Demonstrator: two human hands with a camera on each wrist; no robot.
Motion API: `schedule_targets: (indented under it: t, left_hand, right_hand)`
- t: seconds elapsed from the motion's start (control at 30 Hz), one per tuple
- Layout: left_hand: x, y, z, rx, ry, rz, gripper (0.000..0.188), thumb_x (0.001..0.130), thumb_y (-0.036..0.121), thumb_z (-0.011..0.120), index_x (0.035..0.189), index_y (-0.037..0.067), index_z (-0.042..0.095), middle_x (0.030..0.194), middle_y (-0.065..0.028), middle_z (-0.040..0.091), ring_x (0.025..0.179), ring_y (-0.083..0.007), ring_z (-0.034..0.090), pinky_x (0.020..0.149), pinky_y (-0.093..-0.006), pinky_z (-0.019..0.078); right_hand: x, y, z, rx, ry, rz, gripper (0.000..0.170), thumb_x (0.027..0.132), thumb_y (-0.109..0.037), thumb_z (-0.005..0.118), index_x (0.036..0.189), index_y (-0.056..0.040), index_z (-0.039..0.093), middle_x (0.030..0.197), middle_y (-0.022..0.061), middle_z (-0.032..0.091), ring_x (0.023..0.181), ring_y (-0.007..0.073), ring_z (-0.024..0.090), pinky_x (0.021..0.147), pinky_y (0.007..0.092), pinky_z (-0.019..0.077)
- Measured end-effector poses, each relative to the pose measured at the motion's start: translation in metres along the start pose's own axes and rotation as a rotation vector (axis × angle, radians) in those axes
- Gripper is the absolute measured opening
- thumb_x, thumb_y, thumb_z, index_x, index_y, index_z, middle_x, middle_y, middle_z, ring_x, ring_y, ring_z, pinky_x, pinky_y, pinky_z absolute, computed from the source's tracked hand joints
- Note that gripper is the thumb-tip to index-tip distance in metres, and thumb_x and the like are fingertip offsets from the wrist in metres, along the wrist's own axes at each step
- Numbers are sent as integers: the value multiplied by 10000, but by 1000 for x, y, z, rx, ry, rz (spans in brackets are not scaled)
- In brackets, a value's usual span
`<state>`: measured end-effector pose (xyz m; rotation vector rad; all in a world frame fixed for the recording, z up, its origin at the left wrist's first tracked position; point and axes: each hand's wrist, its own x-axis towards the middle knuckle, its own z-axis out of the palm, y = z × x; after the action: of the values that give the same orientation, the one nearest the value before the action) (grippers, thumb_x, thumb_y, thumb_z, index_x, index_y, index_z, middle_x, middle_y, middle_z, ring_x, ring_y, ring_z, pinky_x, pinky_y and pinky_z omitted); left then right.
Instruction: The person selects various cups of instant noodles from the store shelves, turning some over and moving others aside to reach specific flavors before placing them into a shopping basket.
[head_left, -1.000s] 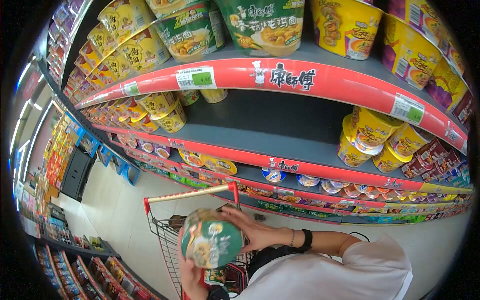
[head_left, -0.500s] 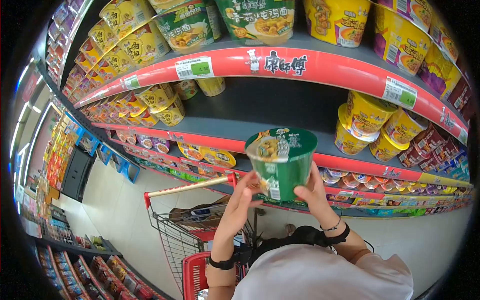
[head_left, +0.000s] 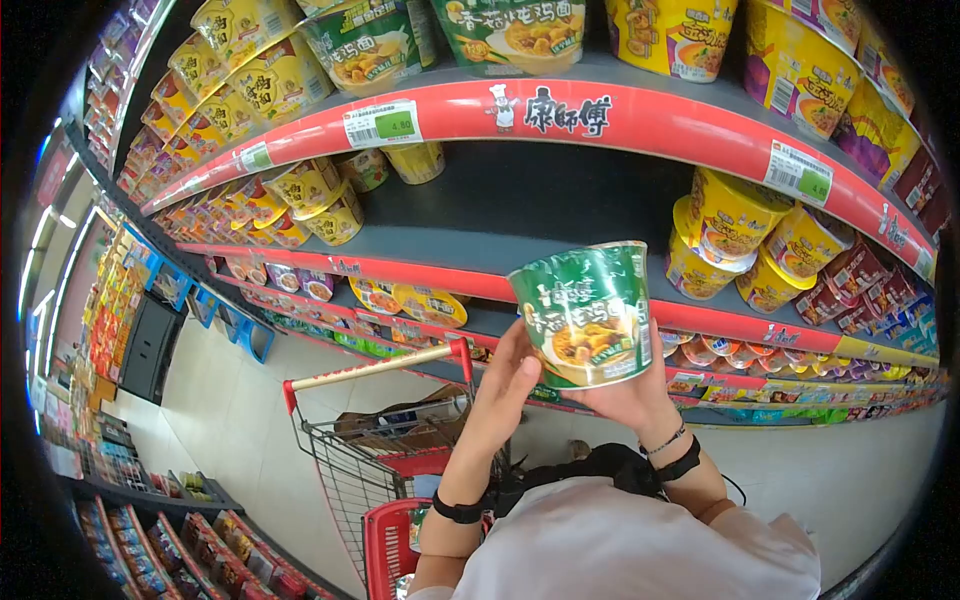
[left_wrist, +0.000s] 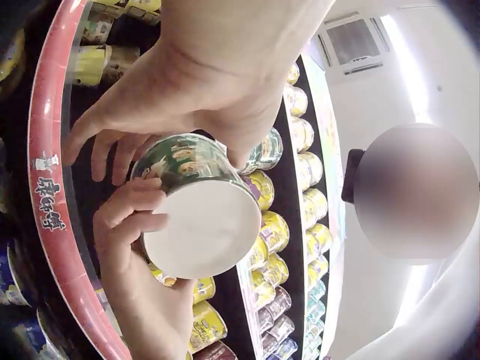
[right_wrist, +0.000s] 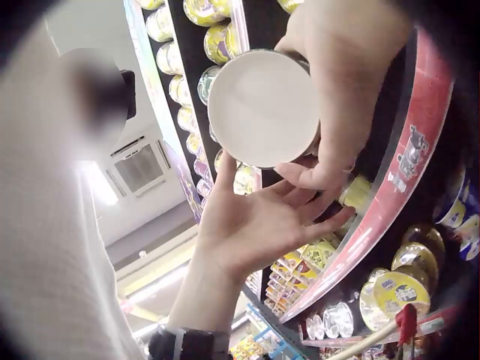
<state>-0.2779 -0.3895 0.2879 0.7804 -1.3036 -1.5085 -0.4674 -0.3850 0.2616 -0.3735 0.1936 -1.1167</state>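
Observation:
A green noodle tub [head_left: 585, 315] is held up before the shelves, its picture label facing the head camera. Both wrist views show its round white base [left_wrist: 202, 229] [right_wrist: 264, 109]. The right hand [head_left: 632, 395] [left_wrist: 142, 259] [right_wrist: 337, 105] grips the tub low on its right side, fingers curled at the base edge. On the other side, the left hand [head_left: 500, 390] [left_wrist: 214, 97] [right_wrist: 251, 225] has its fingers spread and mostly straight, with the thumb by the tub. Part of the left fingers is behind the tub in the head view.
A red-handled shopping cart [head_left: 375, 365] holds a red basket [head_left: 385, 540] at lower left. Shelves with red edge strips [head_left: 440, 110] carry green tubs [head_left: 370, 45] and yellow tubs [head_left: 735, 215]. Dark shelf surface [head_left: 520, 190] shows behind the held tub. More shelving [head_left: 160, 550] stands at lower left.
The tub has gone from above the cart, low at centre left, up and right to the shelves. It has turned from showing its lid to showing its side label. Both hands moved with it.

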Motion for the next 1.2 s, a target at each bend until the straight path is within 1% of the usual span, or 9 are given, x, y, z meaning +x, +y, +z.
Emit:
schedule_targets:
  t: [0.07,0.23,0.3,0.5,0.63,0.7,0.77,0.87,1.2]
  left_hand:
    - [1,1,1,-3,-25,21,708,972,387,512,1456,-43,225,1440,-178,372,1354,-249,342,1107,-366,261]
    - [0,4,2,-8,-46,34,824,895,510,595,1433,-25,274,1362,-149,440,1280,-230,400,1062,-351,303]
    - [1,0,-2,15,-61,60,851,866,535,620,1421,-22,297,1343,-142,449,1260,-226,408,1046,-347,314]
    - [17,9,-11,129,-94,50,851,797,436,740,1396,-16,338,1309,-125,456,1220,-223,433,1017,-347,344]
    - [41,26,-10,-161,-66,-23,786,759,298,796,1351,-17,387,1232,-111,448,1114,-223,502,988,-352,387]
    - [65,14,-20,153,-18,153,804,702,333,840,1301,-14,432,1186,-115,460,1123,-223,491,983,-346,393]
    - [90,7,-24,283,1,263,819,671,356,856,1276,-15,448,1158,-118,460,1122,-230,487,980,-344,393]
    - [119,15,-29,530,23,375,946,599,403,886,1299,-23,414,1229,-183,458,1206,-288,454,1007,-375,387]
    - [155,-23,-54,538,3,295,970,622,206,887,1374,-23,319,1343,-218,477,1280,-302,451,1068,-394,362]
  right_hand:
    - [0,2,-2,360,-132,100,898,828,-742,418,1486,-148,272,1520,155,283,1360,387,324,1071,597,282]
    - [-1,6,-2,386,-135,165,890,829,-730,433,1487,-149,279,1531,162,261,1384,386,288,1104,586,240]
    - [-2,6,2,29,31,57,885,832,-722,440,1485,-146,282,1521,161,285,1380,376,300,1123,567,225]
    - [2,-15,-9,-99,-107,-17,669,957,-548,413,1450,-104,330,1460,115,404,1323,289,410,1094,460,331]
    - [16,-38,8,-602,143,-244,467,993,-360,476,1348,-59,427,1296,88,524,1214,206,491,1008,361,407]
    - [27,-51,7,-1101,276,-583,342,981,-197,522,1284,-48,469,1170,66,554,1139,175,514,969,303,417]
    - [37,-60,13,-1038,255,-605,455,919,-148,618,1324,-29,447,1167,77,531,1097,176,520,944,286,423]
    - [56,-65,11,-1412,186,-771,797,767,-211,785,1406,-4,358,1276,149,458,1153,240,520,958,357,446]
    - [90,-62,-28,-1765,348,-751,766,791,-210,738,1395,45,342,1231,217,501,1155,336,524,948,389,439]
